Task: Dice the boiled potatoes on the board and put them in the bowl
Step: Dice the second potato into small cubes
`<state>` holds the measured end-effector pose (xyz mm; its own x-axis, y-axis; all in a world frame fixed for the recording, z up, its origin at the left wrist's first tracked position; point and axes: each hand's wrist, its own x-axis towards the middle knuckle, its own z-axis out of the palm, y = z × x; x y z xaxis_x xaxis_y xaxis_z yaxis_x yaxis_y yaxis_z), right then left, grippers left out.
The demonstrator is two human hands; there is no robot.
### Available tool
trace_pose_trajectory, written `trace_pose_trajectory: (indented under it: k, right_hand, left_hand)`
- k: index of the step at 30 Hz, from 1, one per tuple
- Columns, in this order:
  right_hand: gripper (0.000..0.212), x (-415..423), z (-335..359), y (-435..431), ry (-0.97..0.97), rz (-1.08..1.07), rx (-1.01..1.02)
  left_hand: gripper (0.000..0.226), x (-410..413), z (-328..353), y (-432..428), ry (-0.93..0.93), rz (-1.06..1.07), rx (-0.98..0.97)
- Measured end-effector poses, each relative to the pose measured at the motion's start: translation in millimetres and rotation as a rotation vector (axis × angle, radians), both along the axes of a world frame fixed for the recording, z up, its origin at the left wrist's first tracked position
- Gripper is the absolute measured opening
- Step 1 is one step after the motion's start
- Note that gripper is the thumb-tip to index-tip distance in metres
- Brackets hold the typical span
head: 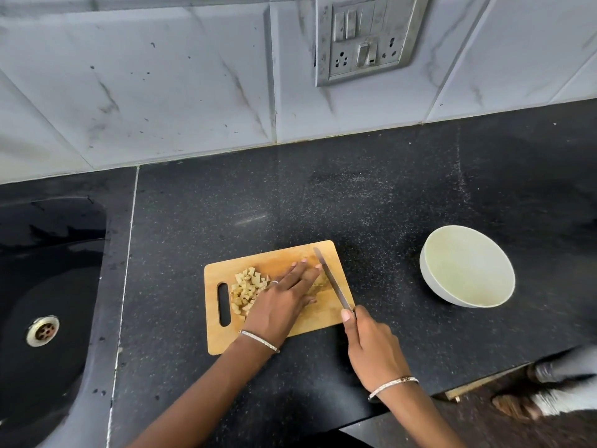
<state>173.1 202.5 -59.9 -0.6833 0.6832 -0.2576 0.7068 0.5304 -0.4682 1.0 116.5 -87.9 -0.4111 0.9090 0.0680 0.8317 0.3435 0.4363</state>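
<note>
A wooden cutting board point(323, 321) lies on the black counter. A pile of diced potato point(247, 287) sits on its left part, near the handle slot. My left hand point(284, 299) lies flat with its fingers pressing a potato piece point(319, 281) on the board's right part. My right hand point(371, 344) grips a knife point(332, 279) by the handle; the blade rests against the right side of that piece. An empty white bowl point(466, 266) stands on the counter to the right of the board.
A black sink point(45, 286) with a metal drain is set into the counter at the left. A tiled wall with a switch and socket plate point(365, 37) rises behind. The counter's front edge runs at the lower right, with feet on the floor beyond it.
</note>
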Motion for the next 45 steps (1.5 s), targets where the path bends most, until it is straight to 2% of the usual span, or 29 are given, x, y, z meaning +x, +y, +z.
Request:
trace_pose_trajectory:
  k: [6,10,22,30,37,45]
  right_hand:
    - [0.035,2.9,3.7,0.8,-0.017,0.031,0.036]
    - [0.033,0.7,7.9,-2.6,-0.065,0.02,0.06]
    - [0.039,-12.0,9.8,-10.5,-0.176,0.003,0.089]
    - [0.04,-29.3,7.1,-10.0,-0.187,-0.04,0.046]
    - [0.041,-8.6,10.1,-21.4,-0.246,-0.037,0.065]
    - [0.036,3.6,7.4,-23.2,-0.22,-0.046,0.051]
  left_hand:
    - [0.06,1.6,-4.4,1.9,0.039,-0.013,-0.002]
    - [0.061,2.3,-3.2,1.6,0.049,-0.003,0.066]
    - [0.06,3.0,-4.9,3.4,0.022,0.016,0.116]
    - [0.053,2.4,0.9,3.9,-0.07,0.042,0.083]
    - [0.05,0.0,1.3,3.1,-0.115,0.04,0.112]
    - [0.056,0.3,2.4,0.1,-0.21,0.077,0.181]
